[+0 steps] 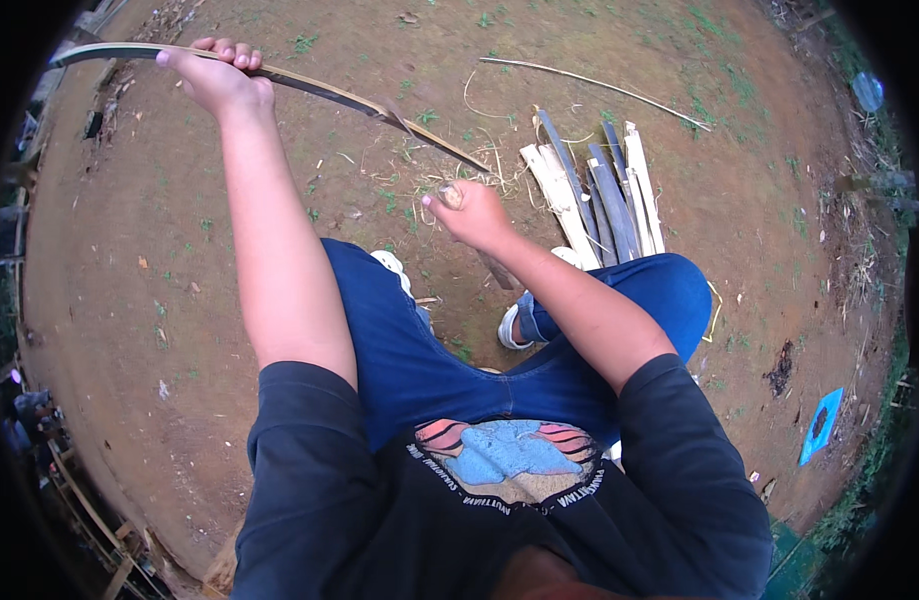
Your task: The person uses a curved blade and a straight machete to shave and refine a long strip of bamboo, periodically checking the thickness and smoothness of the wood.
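Note:
At the upper left, my left hand [229, 82] grips a long, curved bamboo strip [324, 92], dark on one face and pale along its edge. A thin sliver [397, 118] sticks out from the strip. Its lower end comes down close above my right hand [471, 215], which is closed around a wooden-handled tool [449, 197]. The round butt of the handle shows at the thumb side. A flat brownish piece below that fist may be the tool's blade; my wrist partly hides it.
Several split bamboo pieces [604, 195], dark and pale, lie by my right foot. Beyond them is a thin pale stick [594, 82]. Fine shavings [409, 205] litter the brown dirt ground [159, 260]. A blue sheet with a dark mark [820, 427] lies at the far right.

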Demonstrator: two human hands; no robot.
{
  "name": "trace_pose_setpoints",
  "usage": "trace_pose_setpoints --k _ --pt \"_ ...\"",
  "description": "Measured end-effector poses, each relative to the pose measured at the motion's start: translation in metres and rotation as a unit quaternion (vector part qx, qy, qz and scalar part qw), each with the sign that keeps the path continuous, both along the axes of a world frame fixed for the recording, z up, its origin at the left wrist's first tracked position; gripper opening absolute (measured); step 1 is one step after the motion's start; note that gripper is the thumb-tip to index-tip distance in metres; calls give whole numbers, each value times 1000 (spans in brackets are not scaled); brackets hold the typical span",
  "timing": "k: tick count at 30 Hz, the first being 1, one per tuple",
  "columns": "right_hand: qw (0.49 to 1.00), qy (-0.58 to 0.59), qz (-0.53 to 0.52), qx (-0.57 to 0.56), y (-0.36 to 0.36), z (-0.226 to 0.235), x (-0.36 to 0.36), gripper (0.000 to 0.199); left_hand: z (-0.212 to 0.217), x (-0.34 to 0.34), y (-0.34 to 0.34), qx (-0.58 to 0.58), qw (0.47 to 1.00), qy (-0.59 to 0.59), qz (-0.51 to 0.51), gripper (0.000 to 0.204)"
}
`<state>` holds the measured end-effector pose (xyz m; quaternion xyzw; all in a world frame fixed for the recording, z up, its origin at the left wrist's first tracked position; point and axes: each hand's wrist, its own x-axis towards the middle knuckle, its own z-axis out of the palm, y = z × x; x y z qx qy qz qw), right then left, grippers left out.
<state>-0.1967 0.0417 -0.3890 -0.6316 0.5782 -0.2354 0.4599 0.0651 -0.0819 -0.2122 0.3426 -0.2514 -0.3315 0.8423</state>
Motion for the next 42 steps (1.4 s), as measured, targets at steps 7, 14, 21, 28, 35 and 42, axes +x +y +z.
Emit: trace_pose_setpoints --k 7,14,21,28,35,42 --pt "996 23 -21 -86 -12 -5 -8 33 25 -6 8 -23 996 -71 53 58" --pt "986 36 -111 122 -10 -62 -49 19 36 23 22 8 988 -36 151 57" --pt "999 29 -40 -11 -14 -1 12 18 37 23 27 11 983 -17 180 58" --pt "982 91 -74 149 -18 -57 -43 20 54 32 32 -27 987 -78 135 58" --pt "996 66 -12 -56 -13 -3 13 18 51 39 34 -21 986 -54 154 60" --pt "973 167 -141 72 -28 -113 -88 18 84 91 59 -113 986 12 120 71"
